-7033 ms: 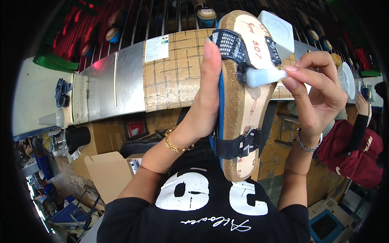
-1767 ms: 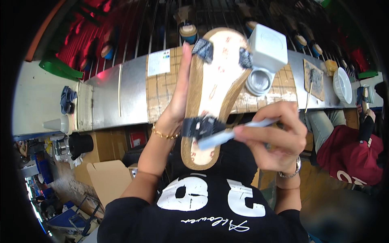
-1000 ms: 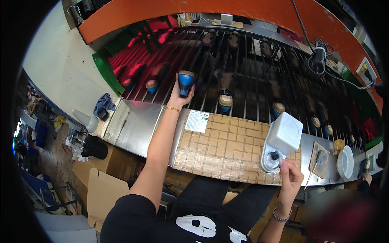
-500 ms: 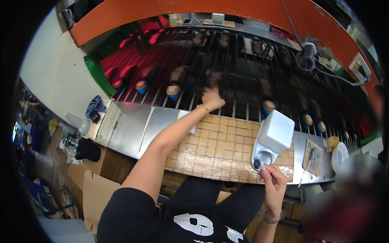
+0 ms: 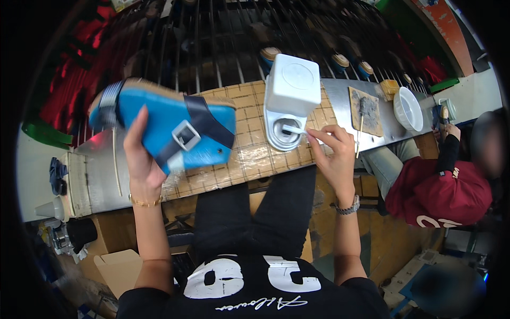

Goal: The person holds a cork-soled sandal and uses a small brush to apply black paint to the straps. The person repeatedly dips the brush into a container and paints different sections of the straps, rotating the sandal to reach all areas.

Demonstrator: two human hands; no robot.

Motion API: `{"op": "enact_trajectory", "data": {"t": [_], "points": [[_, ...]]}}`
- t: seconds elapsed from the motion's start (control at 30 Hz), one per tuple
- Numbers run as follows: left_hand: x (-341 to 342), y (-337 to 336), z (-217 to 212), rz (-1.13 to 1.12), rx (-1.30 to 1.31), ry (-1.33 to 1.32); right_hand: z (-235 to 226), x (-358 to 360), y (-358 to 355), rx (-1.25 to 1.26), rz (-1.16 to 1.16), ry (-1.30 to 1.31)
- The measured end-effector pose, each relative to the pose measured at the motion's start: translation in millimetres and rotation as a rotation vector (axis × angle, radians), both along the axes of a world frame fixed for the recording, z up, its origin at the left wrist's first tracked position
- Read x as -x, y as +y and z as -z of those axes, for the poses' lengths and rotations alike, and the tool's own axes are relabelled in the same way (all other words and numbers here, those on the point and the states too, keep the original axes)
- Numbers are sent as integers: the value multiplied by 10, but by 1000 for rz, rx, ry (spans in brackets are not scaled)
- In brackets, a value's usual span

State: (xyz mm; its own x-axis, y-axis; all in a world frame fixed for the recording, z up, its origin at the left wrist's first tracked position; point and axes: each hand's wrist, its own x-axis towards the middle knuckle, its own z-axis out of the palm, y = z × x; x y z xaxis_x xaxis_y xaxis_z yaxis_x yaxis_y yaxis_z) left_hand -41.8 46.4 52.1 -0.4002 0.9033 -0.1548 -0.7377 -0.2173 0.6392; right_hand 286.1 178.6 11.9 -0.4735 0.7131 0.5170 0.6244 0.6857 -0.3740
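Head view: a blue-soled sandal raised in the left hand while the right hand dips a brush.

The left hand (image 5: 139,159), which half a second earlier reached empty toward the conveyor rods, now clamps a blue-soled sandal (image 5: 169,127) with a dark buckled strap, tilted above the gridded work mat (image 5: 249,159). The right hand (image 5: 333,154) pinches a white-handled brush (image 5: 298,130), its tip inside the round glue pot (image 5: 284,135) under the white dispenser box (image 5: 292,87). A seated co-worker (image 5: 443,183) in red has come into view at right.

Single head-worn fisheye, looking steeply down over workbench (image 5: 212,175) at frame centre, close range, rim dark.
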Motion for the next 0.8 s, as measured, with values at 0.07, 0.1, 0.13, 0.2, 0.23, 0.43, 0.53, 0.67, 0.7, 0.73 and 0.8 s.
{"op": "enact_trajectory", "data": {"t": [0.07,0.1,0.13,0.2,0.23,0.43,0.53,0.67,0.7,0.73,0.8], "points": [[-206,-100,-55,100,-196,84,-20,14,0,5,-2,-22],[-277,-138,-84,157,-287,184,-38,19,-5,-6,-19,-17],[-331,-175,-112,83,-308,237,-51,29,-2,-17,-13,-5],[-423,-257,-175,33,-248,363,-74,37,-11,-60,-8,-45],[-473,-300,-205,-25,-223,406,-76,35,-20,-61,-3,-86],[-715,-353,-269,-405,-52,648,57,-80,-102,482,107,195],[-752,-324,-145,-444,51,968,155,-105,-77,821,42,396],[-942,-380,163,-403,282,1298,-23,-122,7,945,-23,529],[-975,-381,254,-323,202,1112,-125,-103,23,924,-1,516],[-1030,-379,349,-247,123,746,-260,-109,29,681,-44,411],[-1091,-322,536,-271,-47,844,-553,-101,0,254,-114,251]]}}
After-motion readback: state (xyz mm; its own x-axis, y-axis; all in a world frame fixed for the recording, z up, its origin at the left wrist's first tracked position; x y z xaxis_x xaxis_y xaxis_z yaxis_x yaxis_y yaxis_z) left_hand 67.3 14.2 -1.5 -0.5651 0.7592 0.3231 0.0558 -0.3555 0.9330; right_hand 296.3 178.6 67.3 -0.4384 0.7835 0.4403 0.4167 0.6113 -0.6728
